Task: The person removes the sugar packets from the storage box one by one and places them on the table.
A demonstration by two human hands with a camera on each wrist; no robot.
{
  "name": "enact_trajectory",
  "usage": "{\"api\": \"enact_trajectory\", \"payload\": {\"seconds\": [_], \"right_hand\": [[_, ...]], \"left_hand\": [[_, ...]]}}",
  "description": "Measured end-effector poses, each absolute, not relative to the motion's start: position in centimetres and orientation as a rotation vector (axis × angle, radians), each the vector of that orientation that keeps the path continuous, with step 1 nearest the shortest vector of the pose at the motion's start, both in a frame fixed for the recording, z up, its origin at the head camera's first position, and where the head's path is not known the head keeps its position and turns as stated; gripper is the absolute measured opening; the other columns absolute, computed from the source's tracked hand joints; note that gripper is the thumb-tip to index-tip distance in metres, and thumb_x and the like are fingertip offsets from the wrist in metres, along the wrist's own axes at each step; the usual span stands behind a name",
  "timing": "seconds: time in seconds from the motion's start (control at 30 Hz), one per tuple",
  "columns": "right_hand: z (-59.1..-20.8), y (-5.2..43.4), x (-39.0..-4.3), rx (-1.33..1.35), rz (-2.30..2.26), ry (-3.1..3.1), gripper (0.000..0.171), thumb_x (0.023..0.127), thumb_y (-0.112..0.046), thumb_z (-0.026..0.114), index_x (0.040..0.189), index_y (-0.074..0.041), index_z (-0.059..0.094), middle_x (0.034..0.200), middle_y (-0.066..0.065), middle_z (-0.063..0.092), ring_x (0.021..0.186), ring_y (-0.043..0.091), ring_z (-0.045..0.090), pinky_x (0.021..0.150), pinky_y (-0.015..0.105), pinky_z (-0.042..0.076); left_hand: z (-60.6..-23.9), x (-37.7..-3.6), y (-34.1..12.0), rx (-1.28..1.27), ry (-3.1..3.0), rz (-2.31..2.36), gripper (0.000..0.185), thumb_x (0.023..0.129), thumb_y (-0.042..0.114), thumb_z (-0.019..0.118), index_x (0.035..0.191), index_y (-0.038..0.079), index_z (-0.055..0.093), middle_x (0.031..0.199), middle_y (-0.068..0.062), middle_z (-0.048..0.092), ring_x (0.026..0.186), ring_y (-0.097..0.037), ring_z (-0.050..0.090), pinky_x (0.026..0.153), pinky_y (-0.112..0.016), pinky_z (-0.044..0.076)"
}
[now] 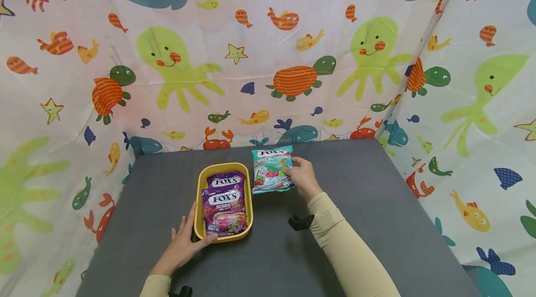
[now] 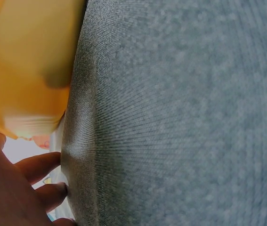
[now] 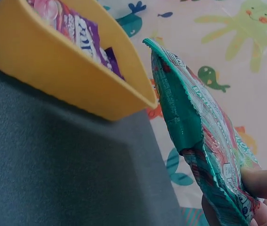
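Observation:
My right hand (image 1: 304, 177) pinches the right edge of a teal Fox's Mint Blossom candy bag (image 1: 271, 170), thumb on its printed front. In the right wrist view the bag (image 3: 204, 136) is tilted, raised above the grey surface beside the tub. My left hand (image 1: 182, 246) rests against the near left corner of a yellow tub (image 1: 250, 213), thumb at the front rim and index finger along the left side, the other fingers spread. Inside the tub lie purple Fox's candy bags: a Berries bag (image 1: 226, 211) in front, overlapping another purple bag (image 1: 219, 179) behind.
A dark grey table (image 1: 268, 259) carries the tub. Behind it and at both sides hangs a white curtain (image 1: 259, 115) printed with sea animals, meeting the table's back edge. Black wrist straps (image 1: 300, 222) show by the sleeves.

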State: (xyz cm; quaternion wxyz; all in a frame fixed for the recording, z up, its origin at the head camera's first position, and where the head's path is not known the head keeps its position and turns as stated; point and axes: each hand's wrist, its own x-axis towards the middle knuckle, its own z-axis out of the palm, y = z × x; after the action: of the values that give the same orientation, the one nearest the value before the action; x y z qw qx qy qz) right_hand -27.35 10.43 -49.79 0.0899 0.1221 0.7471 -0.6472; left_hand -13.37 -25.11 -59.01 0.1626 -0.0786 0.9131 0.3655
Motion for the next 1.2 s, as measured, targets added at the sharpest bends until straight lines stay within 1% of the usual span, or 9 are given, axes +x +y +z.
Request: {"api": "enact_trajectory", "payload": {"seconds": [0.27,0.53,0.93,1.2], "right_hand": [[-51.5,10.8,-27.7,0.384,-1.879,2.256,0.054,0.098,-0.016,0.067,0.147,-0.007,0.048,0.111,0.020,0.069,0.079,0.019,0.070,0.067,0.032,0.058],[-53.0,11.3,-27.6,0.384,-1.851,2.262,0.054,0.099,-0.015,0.066,0.149,-0.007,0.047,0.119,0.020,0.060,0.081,0.020,0.065,0.065,0.029,0.055],[-54.9,11.3,-27.4,0.411,-1.821,2.235,0.053,0.098,-0.012,0.066,0.147,-0.004,0.048,0.122,0.019,0.058,0.084,0.020,0.061,0.069,0.030,0.052],[-56.4,11.3,-27.0,0.386,-1.809,2.242,0.052,0.098,-0.011,0.065,0.147,-0.004,0.048,0.121,0.020,0.058,0.080,0.020,0.060,0.066,0.031,0.050]], "left_hand": [[-59.1,-13.4,-25.0,-0.220,2.612,1.059,0.119,0.080,0.075,0.065,0.159,0.039,-0.017,0.170,-0.019,0.005,0.152,-0.052,-0.006,0.113,-0.073,-0.016],[-59.3,-13.4,-25.1,-0.214,2.624,1.055,0.118,0.081,0.076,0.064,0.159,0.040,-0.016,0.170,-0.019,0.007,0.153,-0.051,-0.007,0.113,-0.072,-0.016],[-59.2,-13.4,-25.0,-0.228,2.625,1.035,0.118,0.079,0.077,0.064,0.158,0.043,-0.017,0.170,-0.017,0.008,0.153,-0.049,-0.007,0.114,-0.071,-0.016],[-59.1,-13.3,-25.2,-0.218,2.610,1.061,0.117,0.081,0.076,0.064,0.158,0.043,-0.018,0.170,-0.016,0.004,0.154,-0.049,-0.008,0.114,-0.071,-0.016]]}}
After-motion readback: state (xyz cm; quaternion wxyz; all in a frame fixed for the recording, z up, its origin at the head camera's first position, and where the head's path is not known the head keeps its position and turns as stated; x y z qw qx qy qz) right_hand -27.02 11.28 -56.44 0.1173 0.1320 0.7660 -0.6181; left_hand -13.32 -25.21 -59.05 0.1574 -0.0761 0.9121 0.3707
